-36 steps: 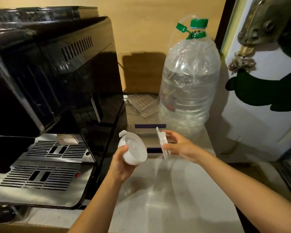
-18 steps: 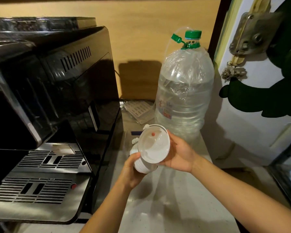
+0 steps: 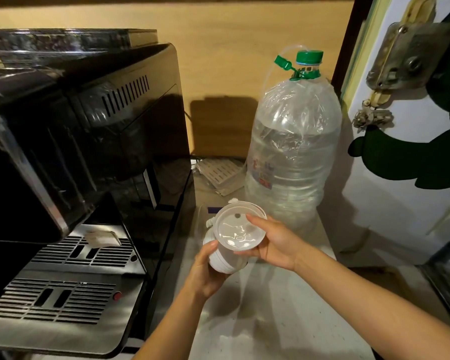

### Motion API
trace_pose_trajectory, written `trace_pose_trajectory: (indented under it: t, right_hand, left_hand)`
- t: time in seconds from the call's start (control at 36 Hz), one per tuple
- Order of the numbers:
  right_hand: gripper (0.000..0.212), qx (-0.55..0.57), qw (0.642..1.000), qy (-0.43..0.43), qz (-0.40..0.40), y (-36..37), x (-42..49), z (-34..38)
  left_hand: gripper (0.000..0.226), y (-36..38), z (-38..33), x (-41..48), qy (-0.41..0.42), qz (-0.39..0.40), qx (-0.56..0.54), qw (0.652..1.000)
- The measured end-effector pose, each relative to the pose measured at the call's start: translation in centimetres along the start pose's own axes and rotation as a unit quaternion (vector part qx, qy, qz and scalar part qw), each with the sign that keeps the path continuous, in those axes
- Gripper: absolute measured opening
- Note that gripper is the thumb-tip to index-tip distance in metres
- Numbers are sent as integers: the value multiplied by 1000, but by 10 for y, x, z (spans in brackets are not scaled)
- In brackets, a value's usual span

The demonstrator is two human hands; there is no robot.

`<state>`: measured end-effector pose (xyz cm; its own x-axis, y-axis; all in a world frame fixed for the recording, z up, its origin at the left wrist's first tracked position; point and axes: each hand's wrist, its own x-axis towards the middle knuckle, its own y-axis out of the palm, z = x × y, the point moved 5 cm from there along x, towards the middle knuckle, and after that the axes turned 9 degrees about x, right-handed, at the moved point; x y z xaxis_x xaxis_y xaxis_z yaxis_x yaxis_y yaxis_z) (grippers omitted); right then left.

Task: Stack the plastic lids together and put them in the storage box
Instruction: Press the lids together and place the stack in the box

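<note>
Both hands hold white plastic lids above the counter, between a coffee machine and a water bottle. My left hand [image 3: 205,271] grips a short stack of lids [image 3: 225,263] from below and the left. My right hand [image 3: 273,242] holds another round lid [image 3: 238,228] by its right rim, its flat face turned toward me and resting against the top of the stack. This lid has a small hole near its upper edge. A transparent storage box [image 3: 205,214] shows only as a faint edge behind the lids; the rest is hidden.
A black coffee machine [image 3: 89,152] with a metal drip tray [image 3: 63,294] fills the left side. A large water bottle [image 3: 294,157] with a green cap stands at the back right, and a white grille piece [image 3: 218,172] lies behind. A white door [image 3: 400,178] is at right.
My right hand turned its lid from edge-on to flat and brought it onto the stack in my left hand. The hands have closed together.
</note>
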<state>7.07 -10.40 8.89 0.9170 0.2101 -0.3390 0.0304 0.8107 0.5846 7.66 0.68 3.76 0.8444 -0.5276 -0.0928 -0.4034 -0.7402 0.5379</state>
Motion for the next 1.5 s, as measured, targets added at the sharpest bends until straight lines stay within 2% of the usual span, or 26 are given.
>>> trace_pose_trajectory:
  t: [0.08, 0.19, 0.33, 0.47, 0.69, 0.97, 1.39, 1.5]
  right_hand:
    - [21, -9, 1000, -12, -2, 2, 1, 1]
    - [28, -39, 999, -38, 3, 5, 4, 2]
    - [22, -101, 992, -79, -17, 9, 6, 2]
    - [20, -206, 967, -135, -58, 7, 9, 7]
    - [27, -297, 939, -168, -44, 10, 10, 10]
    - [28, -311, 942, -126, 16, 9, 13, 4]
    - [15, -354, 933, -35, 44, -5, 22, 6]
    - [23, -375, 926, -20, 45, -8, 26, 10]
  left_hand:
    - [73, 0, -1, 3, 7, 7, -31, 999]
    - [67, 3, -4, 4, 19, 26, -68, 997]
    - [82, 8, -6, 6, 15, 28, -104, 994]
    - [94, 6, -7, 7, 6, 27, -130, 991]
    - [76, 8, -9, 8, 15, 46, -139, 989]
    - [73, 11, -10, 9, 5, 31, -134, 990]
    - [63, 17, -6, 11, -9, 72, -75, 995]
    - [72, 16, -3, 14, -24, 72, -73, 994]
